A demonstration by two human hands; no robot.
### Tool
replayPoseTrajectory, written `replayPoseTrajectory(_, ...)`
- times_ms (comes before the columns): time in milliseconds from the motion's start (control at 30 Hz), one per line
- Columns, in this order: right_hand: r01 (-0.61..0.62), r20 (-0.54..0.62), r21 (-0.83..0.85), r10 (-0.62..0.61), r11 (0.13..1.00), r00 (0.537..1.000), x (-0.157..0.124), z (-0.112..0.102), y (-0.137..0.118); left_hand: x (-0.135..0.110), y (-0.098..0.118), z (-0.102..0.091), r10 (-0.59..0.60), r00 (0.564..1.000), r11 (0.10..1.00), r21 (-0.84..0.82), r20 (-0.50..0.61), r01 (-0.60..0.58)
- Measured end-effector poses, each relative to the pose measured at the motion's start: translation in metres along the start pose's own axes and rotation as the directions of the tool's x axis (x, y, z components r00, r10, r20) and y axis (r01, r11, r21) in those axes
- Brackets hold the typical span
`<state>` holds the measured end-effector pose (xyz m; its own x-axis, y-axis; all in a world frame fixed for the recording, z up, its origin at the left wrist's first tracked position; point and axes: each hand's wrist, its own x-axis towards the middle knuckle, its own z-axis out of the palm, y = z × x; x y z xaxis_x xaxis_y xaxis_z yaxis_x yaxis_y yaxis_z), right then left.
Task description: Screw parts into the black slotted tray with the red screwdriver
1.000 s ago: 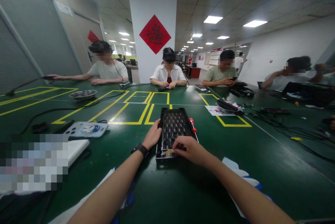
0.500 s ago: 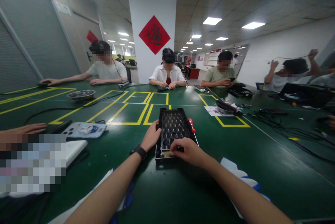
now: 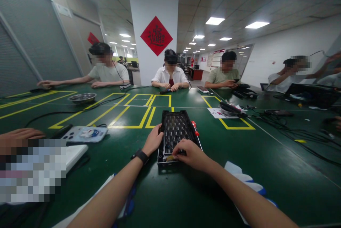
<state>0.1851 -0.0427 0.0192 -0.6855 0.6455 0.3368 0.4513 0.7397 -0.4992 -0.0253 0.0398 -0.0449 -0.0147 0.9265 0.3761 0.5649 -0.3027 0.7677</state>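
Observation:
A black keyboard frame [image 3: 176,130] with rows of empty key sockets lies lengthways on the green table [image 3: 186,189] in front of me. My left hand [image 3: 153,140], with a black watch on the wrist, grips the frame's left edge. My right hand [image 3: 191,154] is curled over the frame's near end, its fingertips pinched at a small yellowish part there; what they hold is too small to make out. A red-handled screwdriver [image 3: 195,128] lies against the frame's right side.
A phone in a printed case [image 3: 84,133] and a white device [image 3: 76,152] lie at left, by another person's hand [image 3: 22,134]. White and blue cloth [image 3: 246,181] lies under my forearms. Cables, a metal bowl [image 3: 82,97] and several seated people ring the table.
My hands and the keyboard frame have hardly moved. A person's hand has come into view at the left edge. The person at far right has lowered their raised arms.

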Motion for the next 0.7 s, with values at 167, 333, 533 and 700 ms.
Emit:
replayPoseTrajectory(167, -0.027, -0.004, -0.013, 0.027, 1.0, 1.0, -0.0002, 0.0005, -0.0001, -0.0002, -0.0003, -0.0002, 0.007, 1.0, 0.999, 0.036, 0.005, -0.007)
replayPoseTrajectory(333, -0.027, 0.018, 0.019, 0.027, 0.999, 0.999, 0.0, 0.0011, 0.0017, -0.0003, 0.0008, -0.0007, 0.01, 1.0, 0.998, 0.055, 0.008, -0.01)
replayPoseTrajectory(533, 0.0, 0.006, 0.03, 0.0, 1.0, 1.0, 0.0006, 0.003, 0.0047, -0.0009, 0.0019, -0.0013, 0.003, 1.0, 0.999, 0.052, 0.01, -0.003)
replayPoseTrajectory(700, -0.01, 0.016, 0.037, 0.01, 0.999, 1.0, 0.0002, 0.0014, 0.0029, -0.0022, 0.003, -0.0023, 0.014, 1.0, 0.999, 0.048, 0.015, -0.015)
